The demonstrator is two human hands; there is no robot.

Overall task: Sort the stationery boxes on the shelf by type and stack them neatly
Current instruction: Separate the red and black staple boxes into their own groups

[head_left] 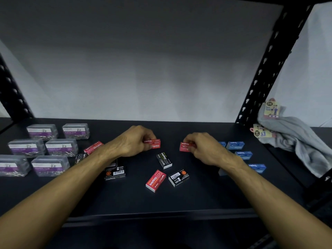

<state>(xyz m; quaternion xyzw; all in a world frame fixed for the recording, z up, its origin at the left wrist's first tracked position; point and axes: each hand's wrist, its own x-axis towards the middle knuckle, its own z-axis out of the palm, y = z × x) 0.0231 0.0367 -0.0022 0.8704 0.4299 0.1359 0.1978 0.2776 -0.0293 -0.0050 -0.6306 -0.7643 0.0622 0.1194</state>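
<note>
On the dark shelf (pixel 179 200), my left hand (pixel 133 141) pinches a red staples box (pixel 154 143) at mid-shelf. My right hand (pixel 203 148) grips another red staples box (pixel 185 146) just to its right. Two more red boxes lie loose: one (pixel 155 180) at the front middle, one (pixel 93 147) beside my left forearm. Black staples boxes lie at the middle (pixel 165 160), front (pixel 179 177) and under my left arm (pixel 115 172). Several blue boxes (pixel 243 154) sit at the right, partly hidden by my right arm. Several clear paper-clip boxes (pixel 61 147) stand grouped at the left.
Black perforated shelf posts rise at the left (pixel 10 90) and right (pixel 265 69). A grey face towel (pixel 301 141) with paper tags lies on the neighbouring shelf at far right. A white wall (pixel 143 69) backs the shelf.
</note>
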